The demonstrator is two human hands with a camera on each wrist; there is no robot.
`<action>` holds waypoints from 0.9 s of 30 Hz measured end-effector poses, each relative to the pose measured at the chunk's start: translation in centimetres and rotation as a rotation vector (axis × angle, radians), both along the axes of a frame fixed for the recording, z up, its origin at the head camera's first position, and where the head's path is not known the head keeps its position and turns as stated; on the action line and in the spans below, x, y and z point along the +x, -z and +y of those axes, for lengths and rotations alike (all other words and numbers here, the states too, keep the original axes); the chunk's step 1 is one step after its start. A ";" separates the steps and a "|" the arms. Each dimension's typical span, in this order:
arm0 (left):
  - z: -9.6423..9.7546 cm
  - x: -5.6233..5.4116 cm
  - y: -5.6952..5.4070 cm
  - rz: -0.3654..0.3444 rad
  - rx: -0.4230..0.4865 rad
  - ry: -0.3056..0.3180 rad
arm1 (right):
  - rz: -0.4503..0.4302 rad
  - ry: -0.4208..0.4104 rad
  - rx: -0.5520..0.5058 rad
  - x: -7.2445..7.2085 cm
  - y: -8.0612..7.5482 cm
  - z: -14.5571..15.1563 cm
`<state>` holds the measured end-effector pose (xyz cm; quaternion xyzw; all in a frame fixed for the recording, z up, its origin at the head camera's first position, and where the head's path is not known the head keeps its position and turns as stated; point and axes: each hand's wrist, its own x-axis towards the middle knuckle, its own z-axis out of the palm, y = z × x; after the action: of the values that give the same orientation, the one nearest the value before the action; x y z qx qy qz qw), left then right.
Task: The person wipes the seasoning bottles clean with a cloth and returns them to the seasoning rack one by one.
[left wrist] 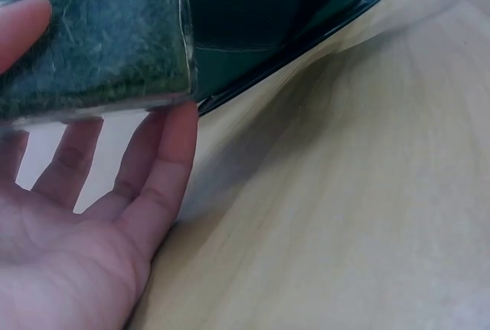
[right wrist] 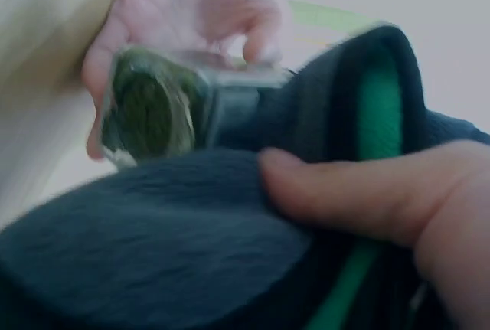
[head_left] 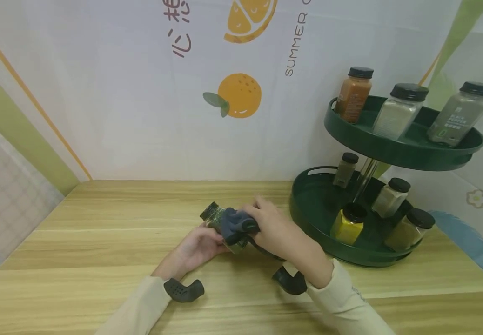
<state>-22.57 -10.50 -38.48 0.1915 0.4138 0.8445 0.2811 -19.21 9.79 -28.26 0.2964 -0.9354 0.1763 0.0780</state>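
Note:
My left hand grips a clear square-sided spice jar of green dried herbs, its black cap pointing up and left. In the left wrist view the thumb lies on one face of the jar and the fingers support the opposite side. A dark blue-grey cloth with a green-and-black edge is held by my right hand against the jar's side. The right wrist view shows the jar's base beside the bunched cloth, with the right thumb pressing on the fabric. Right fingers are mostly hidden.
On the right stands a two-tier green rack. An orange-brown jar, a pale jar and a black pepper jar sit on top. Several smaller jars, one yellow, occupy the lower tier. A printed curtain hangs behind the wooden table.

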 end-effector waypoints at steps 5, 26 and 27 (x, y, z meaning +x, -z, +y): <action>-0.1 -0.1 -0.1 -0.009 0.017 0.019 | -0.140 0.030 0.142 0.0 -1.0 1.1; 0.0 -0.1 -0.1 0.059 -0.044 0.103 | 0.066 -0.196 0.033 0.0 -0.9 0.7; 0.0 -0.1 0.0 0.061 -0.046 0.106 | 0.062 -0.211 0.044 0.0 -0.7 0.5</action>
<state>-22.66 -10.51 -38.44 0.2324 0.4306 0.8125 0.3169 -19.22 10.33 -27.56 0.4003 -0.8997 0.1537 0.0815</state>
